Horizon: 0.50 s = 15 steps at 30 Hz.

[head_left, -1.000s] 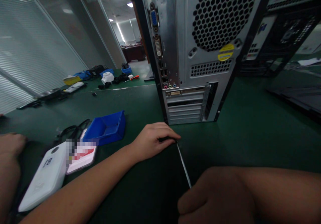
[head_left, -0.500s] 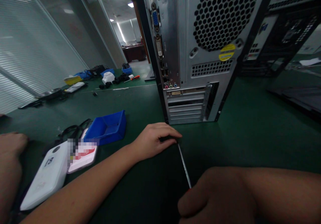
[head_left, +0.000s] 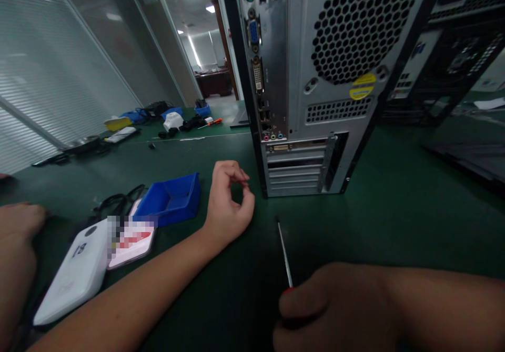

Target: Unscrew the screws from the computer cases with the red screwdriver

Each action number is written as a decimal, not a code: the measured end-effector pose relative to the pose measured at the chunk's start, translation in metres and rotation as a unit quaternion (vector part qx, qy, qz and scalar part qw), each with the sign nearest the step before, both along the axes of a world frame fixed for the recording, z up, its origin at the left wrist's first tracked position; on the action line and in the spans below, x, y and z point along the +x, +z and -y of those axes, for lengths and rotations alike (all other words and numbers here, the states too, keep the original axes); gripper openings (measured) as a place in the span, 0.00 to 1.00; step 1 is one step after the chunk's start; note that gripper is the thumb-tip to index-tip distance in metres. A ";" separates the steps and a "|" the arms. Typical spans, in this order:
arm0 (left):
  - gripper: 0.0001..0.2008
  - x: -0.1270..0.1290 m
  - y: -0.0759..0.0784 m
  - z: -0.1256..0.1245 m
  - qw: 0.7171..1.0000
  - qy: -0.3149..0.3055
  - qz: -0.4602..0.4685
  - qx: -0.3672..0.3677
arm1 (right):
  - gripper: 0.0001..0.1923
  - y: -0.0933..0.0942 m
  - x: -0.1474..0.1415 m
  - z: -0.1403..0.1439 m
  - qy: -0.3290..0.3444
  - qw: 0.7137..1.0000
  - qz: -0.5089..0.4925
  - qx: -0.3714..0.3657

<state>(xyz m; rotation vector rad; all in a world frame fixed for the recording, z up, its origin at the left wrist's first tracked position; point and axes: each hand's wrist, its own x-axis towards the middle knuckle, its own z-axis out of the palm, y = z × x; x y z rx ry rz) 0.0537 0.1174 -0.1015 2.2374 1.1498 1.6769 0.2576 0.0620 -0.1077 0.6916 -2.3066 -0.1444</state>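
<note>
My right hand is closed around the red handle of a screwdriver. Its thin metal shaft points away from me, and the dark tip hovers over or rests on the green table. My left hand is raised between the blue tray and the computer case, thumb and fingertips brought together in a pinch. Whatever it holds, if anything, is too small to see. Just beyond both hands stands a computer tower, its rear panel with ports, slot covers and fan grille facing me. The blue plastic tray sits left of my left hand.
A white device and a pink-edged phone-like item lie at left, beside a black cable. Another person's hand rests at the left edge. A second computer case stands at right near a dark panel.
My left hand has left the screwdriver tip, moving left and up into a pinch. The screwdriver has shifted slightly left in my right hand. The view has moved a little.
</note>
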 end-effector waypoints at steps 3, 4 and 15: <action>0.21 -0.002 -0.005 -0.006 0.996 -0.001 0.052 -0.069 | 0.11 0.006 0.003 0.003 -0.102 0.995 0.011 0.016; 0.23 -0.003 -0.007 -0.007 0.994 -0.006 0.052 -0.099 | 0.14 0.007 0.004 0.003 -0.123 0.992 0.018 0.025; 0.34 0.001 -0.010 -0.002 0.954 -0.095 0.071 -0.277 | 0.16 0.005 -0.001 0.002 -0.190 0.981 -0.022 -0.035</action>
